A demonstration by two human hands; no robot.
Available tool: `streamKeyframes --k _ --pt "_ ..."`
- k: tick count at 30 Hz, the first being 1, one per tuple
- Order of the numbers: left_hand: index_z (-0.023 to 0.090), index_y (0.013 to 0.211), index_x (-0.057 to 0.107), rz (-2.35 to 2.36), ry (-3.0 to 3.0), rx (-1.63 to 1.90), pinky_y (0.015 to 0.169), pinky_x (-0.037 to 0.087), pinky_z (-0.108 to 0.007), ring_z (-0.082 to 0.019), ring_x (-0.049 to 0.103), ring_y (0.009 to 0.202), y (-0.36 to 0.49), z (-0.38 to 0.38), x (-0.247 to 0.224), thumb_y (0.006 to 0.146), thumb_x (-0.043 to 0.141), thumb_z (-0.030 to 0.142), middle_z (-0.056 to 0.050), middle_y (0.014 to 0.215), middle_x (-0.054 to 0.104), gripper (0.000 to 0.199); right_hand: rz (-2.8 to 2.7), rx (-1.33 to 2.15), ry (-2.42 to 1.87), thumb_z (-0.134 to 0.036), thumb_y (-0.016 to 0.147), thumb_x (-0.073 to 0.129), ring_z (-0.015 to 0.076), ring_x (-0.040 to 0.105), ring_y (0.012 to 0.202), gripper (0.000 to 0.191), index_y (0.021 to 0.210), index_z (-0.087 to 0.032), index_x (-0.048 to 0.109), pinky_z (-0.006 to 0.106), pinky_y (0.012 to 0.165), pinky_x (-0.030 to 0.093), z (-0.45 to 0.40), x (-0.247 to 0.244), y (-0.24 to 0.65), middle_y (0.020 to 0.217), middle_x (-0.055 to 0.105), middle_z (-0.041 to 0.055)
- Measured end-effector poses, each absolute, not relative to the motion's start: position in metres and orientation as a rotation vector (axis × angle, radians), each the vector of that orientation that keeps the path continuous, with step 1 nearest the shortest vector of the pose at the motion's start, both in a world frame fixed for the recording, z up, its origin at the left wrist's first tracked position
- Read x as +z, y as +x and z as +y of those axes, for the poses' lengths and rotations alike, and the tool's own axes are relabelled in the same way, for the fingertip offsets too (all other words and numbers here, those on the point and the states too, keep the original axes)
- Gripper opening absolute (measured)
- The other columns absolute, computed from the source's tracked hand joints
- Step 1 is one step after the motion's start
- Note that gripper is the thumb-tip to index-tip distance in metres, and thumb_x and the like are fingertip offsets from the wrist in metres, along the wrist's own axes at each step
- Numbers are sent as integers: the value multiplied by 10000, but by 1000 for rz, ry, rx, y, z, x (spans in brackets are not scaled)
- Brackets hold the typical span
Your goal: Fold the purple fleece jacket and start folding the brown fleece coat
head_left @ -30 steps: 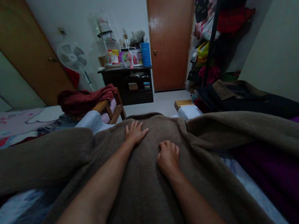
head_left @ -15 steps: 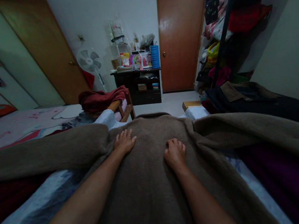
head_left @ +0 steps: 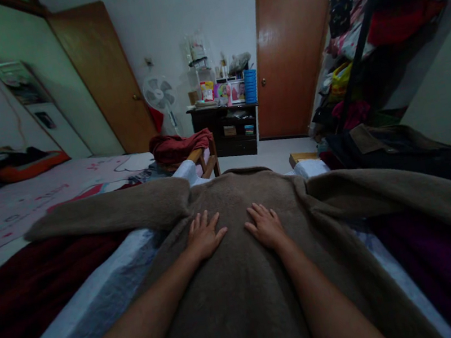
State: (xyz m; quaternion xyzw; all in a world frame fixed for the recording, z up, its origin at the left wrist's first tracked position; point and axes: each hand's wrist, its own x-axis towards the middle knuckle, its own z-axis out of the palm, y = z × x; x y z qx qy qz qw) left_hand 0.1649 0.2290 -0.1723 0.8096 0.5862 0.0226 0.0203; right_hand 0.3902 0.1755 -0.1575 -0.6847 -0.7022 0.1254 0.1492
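A brown, fuzzy long-sleeved garment lies spread out in front of me, its collar at the far end and its sleeves stretched to both sides. My left hand rests flat on its upper left part with the fingers spread. On the upper right part, my right hand also lies flat, fingers apart. Neither hand holds anything. Under the garment a light blue patterned cover shows.
Dark red cloth lies at the left, purple cloth and a dark jacket at the right. Beyond stand a wooden frame with a red cloth, a fan and a black cabinet.
My right hand has uncurled and now lies flat with spread fingers. My left hand has moved slightly nearer on the cloth. The view has turned a little left.
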Motion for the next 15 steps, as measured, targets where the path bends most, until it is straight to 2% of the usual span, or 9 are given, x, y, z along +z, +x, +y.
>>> streamKeyframes --k 3,7,9,13,15 --pt "310 1493 314 1904 2418 44 1116 188 -569 -405 175 1440 173 222 -162 884 293 693 -141 1578 240 720 -1893 316 -2165 -560 940 321 238 177 1452 647 1491 -221 327 470 1152 100 177 -160 390 1581 245 68" --pt "257 1505 297 1978 2244 -41 1070 186 -668 -448 151 1432 191 197 -149 896 309 638 -194 1574 213 719 -1860 226 -2212 -518 968 255 227 185 1449 607 1490 -215 327 467 1150 104 178 -165 388 1576 258 70" --pt "240 1510 285 1909 2218 -62 1045 182 -711 -472 130 1427 201 176 -144 873 326 668 -207 1576 187 769 -1881 209 -2206 -498 977 245 221 183 1449 592 1490 -213 324 466 1149 111 178 -164 388 1577 255 72" --pt "347 1504 268 1669 2293 -25 1005 153 -776 -495 90 1423 215 126 -143 827 329 747 -112 1602 152 788 -1905 288 -2240 -479 975 295 242 192 1444 571 1490 -233 312 523 1130 152 179 -155 387 1579 246 82" --pt "356 1503 269 1583 2361 12 1025 126 -773 -472 80 1434 215 104 -147 842 314 734 -69 1604 167 763 -1950 373 -2224 -442 963 350 268 197 1441 549 1484 -272 312 582 1100 188 176 -148 384 1587 224 74"
